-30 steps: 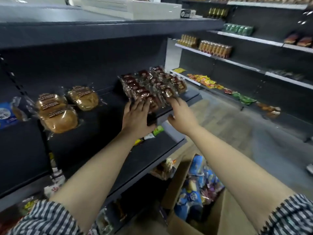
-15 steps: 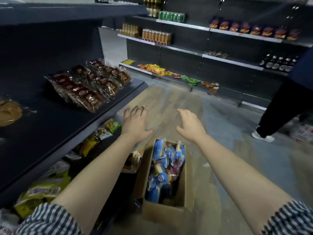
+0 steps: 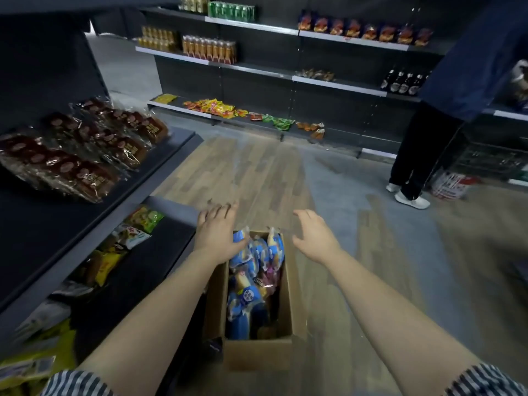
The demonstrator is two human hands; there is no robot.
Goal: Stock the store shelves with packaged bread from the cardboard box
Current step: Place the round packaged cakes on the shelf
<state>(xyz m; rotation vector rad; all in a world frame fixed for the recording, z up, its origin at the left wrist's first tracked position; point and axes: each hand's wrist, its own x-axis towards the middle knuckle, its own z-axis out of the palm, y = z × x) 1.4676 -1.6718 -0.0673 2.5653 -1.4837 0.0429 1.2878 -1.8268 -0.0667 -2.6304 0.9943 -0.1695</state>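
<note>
Two empty hands, your left hand [image 3: 216, 235] and right hand [image 3: 313, 237], are hovering released over the brown cardboard box [image 3: 258, 356] of blue-wrapped bread packets [image 3: 245, 298] at lower centre.

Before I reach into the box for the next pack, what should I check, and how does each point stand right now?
1. Left hand free: ok, open above the cardboard box's far left corner.
2. Right hand free: ok, open, just right of the box.
3. Box open and stocked: ok, blue packages show inside.
4. Room on the shelf: ok, bare surface beside the brown bread packs.
5. Aisle around the box: ok, another person stands far right, apart.
6. Which pack lies loose on top: cannot tell.
</note>
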